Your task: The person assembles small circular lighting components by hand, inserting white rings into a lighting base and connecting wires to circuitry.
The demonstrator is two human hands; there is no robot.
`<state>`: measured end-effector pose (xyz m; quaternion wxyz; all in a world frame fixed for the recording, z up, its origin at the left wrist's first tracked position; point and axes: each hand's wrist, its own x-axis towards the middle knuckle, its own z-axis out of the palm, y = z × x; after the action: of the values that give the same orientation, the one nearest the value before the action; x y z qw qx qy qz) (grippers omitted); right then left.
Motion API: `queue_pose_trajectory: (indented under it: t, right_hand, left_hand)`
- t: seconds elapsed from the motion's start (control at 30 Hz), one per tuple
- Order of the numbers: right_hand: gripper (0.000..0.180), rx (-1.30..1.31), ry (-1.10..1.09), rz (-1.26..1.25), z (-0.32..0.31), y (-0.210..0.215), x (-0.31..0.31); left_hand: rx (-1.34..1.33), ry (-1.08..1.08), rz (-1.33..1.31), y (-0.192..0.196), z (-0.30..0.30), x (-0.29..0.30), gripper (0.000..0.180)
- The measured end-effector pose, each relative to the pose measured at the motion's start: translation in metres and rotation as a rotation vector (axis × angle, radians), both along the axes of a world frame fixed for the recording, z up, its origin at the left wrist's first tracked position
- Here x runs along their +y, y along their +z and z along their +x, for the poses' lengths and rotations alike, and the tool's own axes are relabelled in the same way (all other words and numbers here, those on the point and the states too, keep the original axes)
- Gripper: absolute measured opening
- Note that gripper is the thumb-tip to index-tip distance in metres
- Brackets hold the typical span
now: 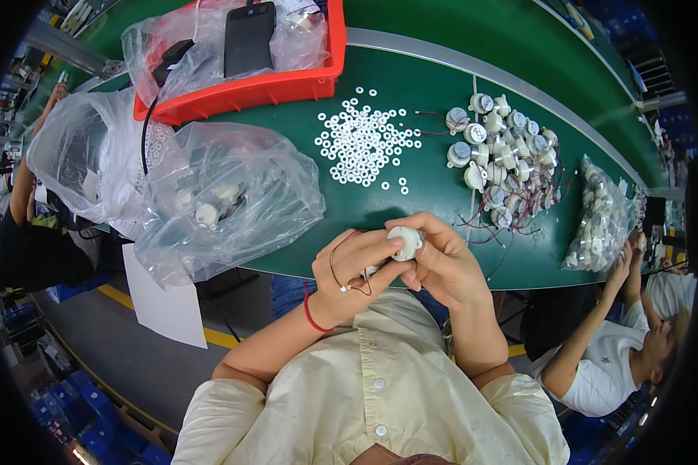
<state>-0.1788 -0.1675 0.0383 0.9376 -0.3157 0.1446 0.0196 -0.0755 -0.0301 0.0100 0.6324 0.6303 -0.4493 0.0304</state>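
In front of my chest, both hands are closed around a small white round wired part (405,246) with a side ear, which looks like a buzzer. My right hand (451,267) pinches its edge with thumb and fingers. My left hand (350,271) reaches in from the other side, a fingertip pressing on its face. Thin dark wires ending in a small white connector (344,288) loop over the left fingers. Beneath those fingers shows a bit of something pale that I cannot make out. Beyond my hands, small white rings (361,147) lie spread on the green table (434,200).
Similar wired parts (504,159) are heaped at right, near a filled clear bag (599,217). At left lie an open plastic bag (233,194) and a red bin (240,99) holding a black phone (250,39). Co-workers (609,364) sit at both sides.
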Motion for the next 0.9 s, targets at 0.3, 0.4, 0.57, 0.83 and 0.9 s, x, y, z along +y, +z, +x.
queue_pose_trajectory:
  t: [0.3,0.4,0.57,0.83,0.9]
  right_hand:
    - [0.04,-0.056,-0.15,-0.255,-0.007,-0.001,0.004]
    - [0.041,-0.101,-0.202,-0.375,-0.007,0.0,0.01]
    - [0.038,-0.053,-0.448,-0.439,-0.009,-0.009,0.01]
    - [0.039,0.004,-0.487,-0.232,0.009,0.003,-0.013]
    - [0.033,-0.101,-0.416,-0.222,0.011,0.007,-0.022]
  left_hand:
    - [0.371,-0.112,-0.088,0.001,-0.011,-0.002,0.037]
    - [0.36,-0.111,-0.064,-0.003,-0.012,-0.003,0.032]
    - [0.397,-0.103,0.046,0.0,-0.01,-0.004,0.007]
    - [-0.18,-0.379,0.313,0.001,-0.017,-0.012,0.021]
    - [-0.185,-0.394,0.321,0.001,-0.017,-0.011,0.02]
